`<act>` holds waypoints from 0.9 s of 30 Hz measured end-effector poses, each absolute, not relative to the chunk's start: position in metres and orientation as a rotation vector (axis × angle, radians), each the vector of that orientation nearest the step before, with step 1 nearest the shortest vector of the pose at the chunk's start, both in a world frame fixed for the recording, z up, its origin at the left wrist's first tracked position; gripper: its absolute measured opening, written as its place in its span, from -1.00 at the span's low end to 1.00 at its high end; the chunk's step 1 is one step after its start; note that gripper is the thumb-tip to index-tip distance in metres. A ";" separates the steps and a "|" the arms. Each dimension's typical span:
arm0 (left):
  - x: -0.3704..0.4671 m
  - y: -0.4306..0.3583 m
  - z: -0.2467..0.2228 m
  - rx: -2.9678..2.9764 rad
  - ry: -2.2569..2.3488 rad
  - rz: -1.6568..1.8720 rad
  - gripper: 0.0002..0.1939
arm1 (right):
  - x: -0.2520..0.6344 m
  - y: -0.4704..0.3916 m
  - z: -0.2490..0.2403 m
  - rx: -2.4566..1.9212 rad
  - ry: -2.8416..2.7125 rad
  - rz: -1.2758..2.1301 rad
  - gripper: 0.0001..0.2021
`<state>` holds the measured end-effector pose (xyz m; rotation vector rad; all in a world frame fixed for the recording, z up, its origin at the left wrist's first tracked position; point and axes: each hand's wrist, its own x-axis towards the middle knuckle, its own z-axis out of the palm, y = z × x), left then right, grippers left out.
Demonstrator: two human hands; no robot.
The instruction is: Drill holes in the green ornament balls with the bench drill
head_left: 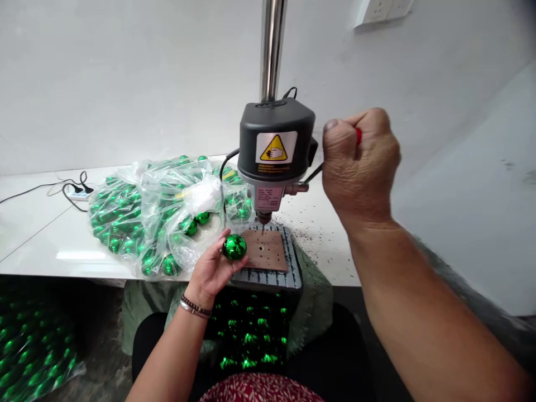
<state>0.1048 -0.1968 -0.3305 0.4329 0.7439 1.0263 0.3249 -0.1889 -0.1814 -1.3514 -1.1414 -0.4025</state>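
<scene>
A shiny green ball (235,247) rests in the fingers of my left hand (214,267), at the left edge of a brown board (272,254) on the drill press base. Above the board stands the dark grey drill press head (276,139), with a thin drill bit (263,229) pointing down, apart from the ball. My right hand (362,167) is closed in a fist around the drill press lever (315,173), whose red end shows between the fingers.
On the white table (96,262), a clear plastic bag (167,206) of green balls lies left of the press. Dark shavings are scattered behind it. More green balls (249,329) sit below the table edge, and another bag (33,340) is at lower left. A power strip (79,194) with cords lies far left.
</scene>
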 end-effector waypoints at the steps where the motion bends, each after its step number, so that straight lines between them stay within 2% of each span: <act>1: 0.104 -0.195 -0.332 0.419 0.742 1.042 -0.72 | 0.324 -0.190 -0.180 -1.362 -1.140 -0.388 -0.69; 5: 0.104 -0.197 -0.331 0.373 0.676 1.051 -0.73 | 0.322 -0.193 -0.176 -1.412 -1.152 -0.350 -0.70; 12: 0.115 -0.209 -0.326 0.404 0.640 0.859 -0.54 | 0.319 -0.196 -0.172 -1.405 -1.129 -0.274 -0.77; 15: 0.118 -0.209 -0.331 0.496 0.697 0.895 -0.59 | 0.320 -0.195 -0.172 -1.408 -1.136 -0.286 -0.75; 17: 0.120 -0.206 -0.336 0.587 0.771 0.959 -0.59 | 0.320 -0.195 -0.172 -1.421 -1.154 -0.285 -0.74; 21: 0.122 -0.194 -0.344 0.861 1.001 1.087 -0.44 | 0.319 -0.196 -0.169 -1.510 -1.159 -0.255 -0.76; 27: 0.128 -0.172 -0.354 1.470 1.252 1.058 -0.38 | 0.316 -0.200 -0.164 -1.573 -1.134 -0.225 -0.79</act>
